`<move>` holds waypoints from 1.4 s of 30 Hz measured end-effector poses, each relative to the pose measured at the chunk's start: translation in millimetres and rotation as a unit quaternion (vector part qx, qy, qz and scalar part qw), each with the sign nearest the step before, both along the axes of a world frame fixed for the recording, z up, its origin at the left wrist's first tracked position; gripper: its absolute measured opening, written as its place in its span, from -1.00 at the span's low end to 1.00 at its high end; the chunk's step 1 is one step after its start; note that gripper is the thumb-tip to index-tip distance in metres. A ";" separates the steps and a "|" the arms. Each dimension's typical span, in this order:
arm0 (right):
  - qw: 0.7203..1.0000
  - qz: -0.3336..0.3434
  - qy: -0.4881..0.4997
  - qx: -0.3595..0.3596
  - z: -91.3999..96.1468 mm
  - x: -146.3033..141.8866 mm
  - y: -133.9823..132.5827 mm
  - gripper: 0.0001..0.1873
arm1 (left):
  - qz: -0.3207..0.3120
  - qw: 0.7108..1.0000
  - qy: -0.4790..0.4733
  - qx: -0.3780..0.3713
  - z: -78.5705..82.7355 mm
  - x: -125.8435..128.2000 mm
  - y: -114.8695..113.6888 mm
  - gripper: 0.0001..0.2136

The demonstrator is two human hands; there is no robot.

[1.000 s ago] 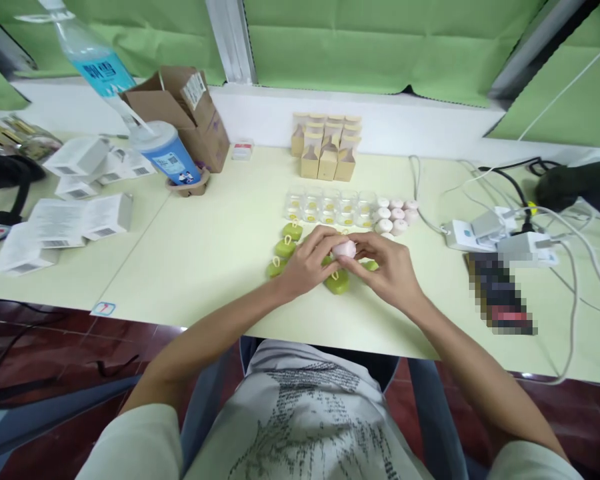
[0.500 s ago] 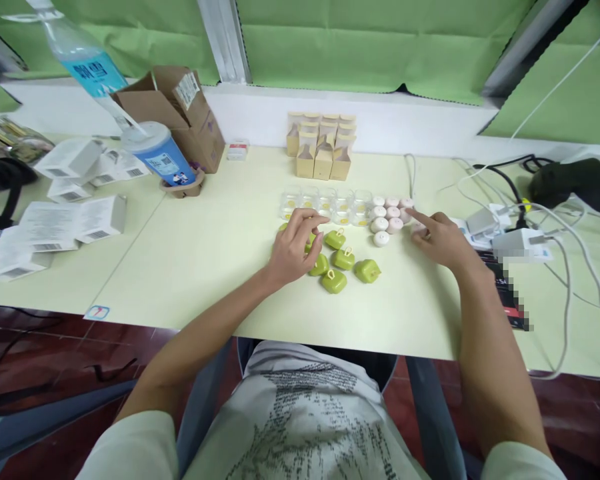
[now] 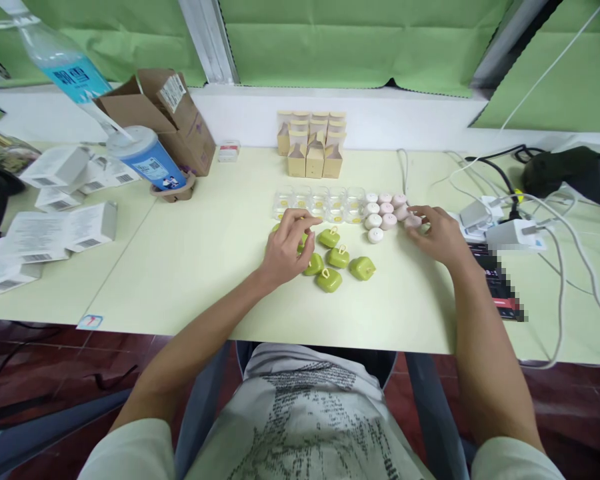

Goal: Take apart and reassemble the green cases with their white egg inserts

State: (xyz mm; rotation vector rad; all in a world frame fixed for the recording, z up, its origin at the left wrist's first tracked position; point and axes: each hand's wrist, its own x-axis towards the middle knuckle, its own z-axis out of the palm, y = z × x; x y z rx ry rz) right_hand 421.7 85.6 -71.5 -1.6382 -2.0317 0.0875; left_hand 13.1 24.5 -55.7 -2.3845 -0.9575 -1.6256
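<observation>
Jars (image 3: 389, 221) cluster on the counter (image 3: 220, 267), right of the frame's centre. At their right edge, the fingers of my right hand (image 3: 439, 235) stand narrow about a pink jar (image 3: 413, 221), touching it; how firmly I grip it, I cannot tell. My left hand (image 3: 286, 248), loosely curled with thumb and fingers parted, is over the leftmost green cases (image 3: 338, 257) mid-frame. Clear cups (image 3: 319, 200) line up behind them.

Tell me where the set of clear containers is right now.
In the head view, the set of clear containers sits near the centre, just left of the pale round pieces, with the tan boxes behind it and green cases in front.
</observation>
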 end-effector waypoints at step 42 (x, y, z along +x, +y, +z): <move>0.985 -0.063 0.148 0.058 -15.4 -28.0 15.3 -0.58 | -0.010 1.000 0.018 0.013 1.1 -0.9 0.6 -0.78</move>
